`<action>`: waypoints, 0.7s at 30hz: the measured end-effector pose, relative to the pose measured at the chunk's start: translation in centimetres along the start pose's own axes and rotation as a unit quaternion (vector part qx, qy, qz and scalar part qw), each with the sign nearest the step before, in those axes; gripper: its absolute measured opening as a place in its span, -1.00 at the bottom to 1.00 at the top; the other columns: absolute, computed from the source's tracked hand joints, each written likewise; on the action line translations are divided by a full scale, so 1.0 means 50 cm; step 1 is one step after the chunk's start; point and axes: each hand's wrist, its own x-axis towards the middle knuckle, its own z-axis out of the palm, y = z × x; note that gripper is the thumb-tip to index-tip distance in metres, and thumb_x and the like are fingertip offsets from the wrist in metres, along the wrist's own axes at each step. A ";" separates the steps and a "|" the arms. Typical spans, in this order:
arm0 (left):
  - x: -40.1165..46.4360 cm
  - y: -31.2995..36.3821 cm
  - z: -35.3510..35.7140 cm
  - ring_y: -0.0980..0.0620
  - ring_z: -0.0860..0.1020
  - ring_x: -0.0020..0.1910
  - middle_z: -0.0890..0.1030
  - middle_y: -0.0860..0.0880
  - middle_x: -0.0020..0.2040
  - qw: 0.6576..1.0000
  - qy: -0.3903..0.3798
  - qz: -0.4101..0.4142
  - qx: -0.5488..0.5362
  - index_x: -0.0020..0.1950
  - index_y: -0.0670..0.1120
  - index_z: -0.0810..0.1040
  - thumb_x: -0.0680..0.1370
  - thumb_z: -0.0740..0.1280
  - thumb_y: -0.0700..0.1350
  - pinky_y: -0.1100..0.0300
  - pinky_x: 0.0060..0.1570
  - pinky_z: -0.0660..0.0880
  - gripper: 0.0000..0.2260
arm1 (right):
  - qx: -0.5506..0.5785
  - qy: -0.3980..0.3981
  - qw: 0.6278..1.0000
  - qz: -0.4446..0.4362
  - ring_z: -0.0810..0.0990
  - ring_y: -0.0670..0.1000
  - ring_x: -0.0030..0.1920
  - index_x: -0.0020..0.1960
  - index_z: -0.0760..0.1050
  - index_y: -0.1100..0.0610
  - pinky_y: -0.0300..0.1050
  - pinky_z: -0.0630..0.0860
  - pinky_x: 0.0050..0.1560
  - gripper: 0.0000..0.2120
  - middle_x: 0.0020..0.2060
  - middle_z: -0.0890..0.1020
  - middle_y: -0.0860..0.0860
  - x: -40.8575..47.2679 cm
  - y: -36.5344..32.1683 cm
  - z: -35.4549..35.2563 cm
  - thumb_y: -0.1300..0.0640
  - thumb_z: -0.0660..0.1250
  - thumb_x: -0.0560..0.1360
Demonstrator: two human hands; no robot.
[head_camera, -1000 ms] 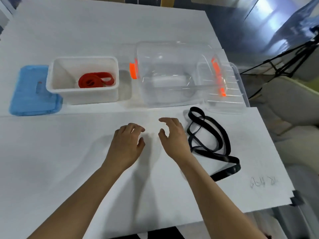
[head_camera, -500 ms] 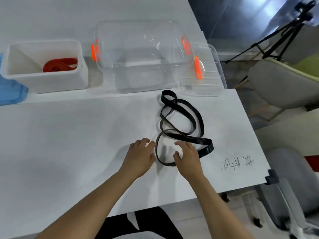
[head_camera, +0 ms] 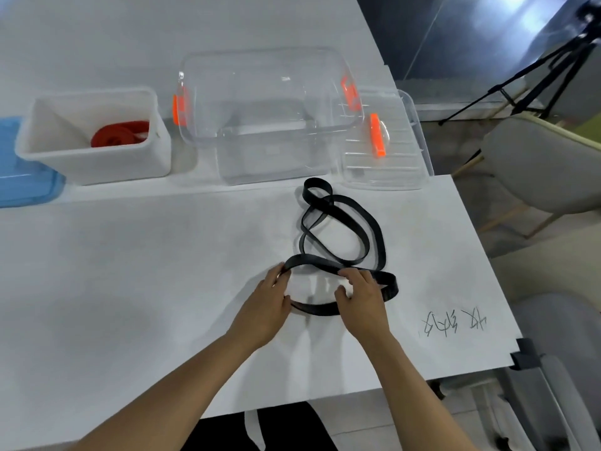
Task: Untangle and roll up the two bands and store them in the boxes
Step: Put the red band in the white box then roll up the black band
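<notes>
A black band (head_camera: 354, 222) lies twisted in several loops on the white table (head_camera: 130, 271), right of centre. My left hand (head_camera: 265, 305) pinches the near loop at its left side. My right hand (head_camera: 361, 296) grips the same loop at its right, where the band crosses over itself. A red band (head_camera: 120, 135) sits rolled up inside the white box (head_camera: 94, 164) at the back left. Behind the black band stands a clear box (head_camera: 270, 144) with orange clips, holding nothing.
A clear lid (head_camera: 383, 151) with an orange handle lies right of the clear box. A blue lid (head_camera: 22, 177) lies at the far left. Black handwriting (head_camera: 455, 323) marks the table near its right edge. Chairs and a tripod stand beyond that edge.
Both hands came down from the bare table onto the black band's near loop and took hold of it. The view shifted right and closer.
</notes>
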 end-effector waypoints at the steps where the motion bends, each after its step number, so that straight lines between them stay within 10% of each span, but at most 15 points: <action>1: -0.014 0.005 -0.016 -0.01 0.43 0.40 0.17 0.07 0.60 0.999 0.035 0.010 -0.015 0.60 0.01 0.21 0.66 0.20 -0.15 0.06 0.29 0.50 -0.50 | 0.013 0.010 1.000 -0.009 0.56 0.08 0.19 0.25 0.57 0.04 0.15 0.53 0.23 -0.72 0.14 0.55 -0.04 0.005 -0.010 -0.002 0.21 0.34 0.56; 11: -0.117 0.055 -0.238 0.00 0.48 0.21 0.39 0.08 0.39 0.949 0.294 0.115 -0.009 0.32 -0.01 0.60 0.47 0.32 -0.50 0.39 0.20 0.40 -0.46 | 0.132 0.043 0.984 -0.114 0.58 -0.08 0.07 0.10 0.54 0.01 -0.02 0.55 0.14 -0.87 0.03 0.60 -0.15 0.045 -0.229 -0.041 0.16 0.32 0.58; 15: -0.147 0.098 -0.368 0.02 0.47 0.23 0.44 0.01 0.36 0.920 0.353 0.173 -0.004 0.29 -0.01 0.61 0.50 0.33 -0.49 0.47 0.25 0.31 -0.50 | 0.311 -0.091 0.938 -0.126 0.68 0.00 0.09 0.16 0.64 0.00 0.04 0.54 0.29 -0.62 -0.02 0.73 0.01 0.028 -0.376 -0.067 -0.17 0.14 0.64; 21: -0.190 0.160 -0.592 -0.02 0.45 -0.01 0.41 -0.01 0.27 0.898 0.386 0.208 -0.044 0.20 0.08 0.66 0.60 0.23 -0.40 0.38 0.07 0.36 -0.57 | 0.386 -0.145 0.882 -0.229 0.40 -0.02 -0.41 0.14 0.63 0.19 -0.30 0.38 -0.34 -0.43 -0.31 0.30 0.19 -0.004 -0.568 -0.162 -0.26 0.11 0.62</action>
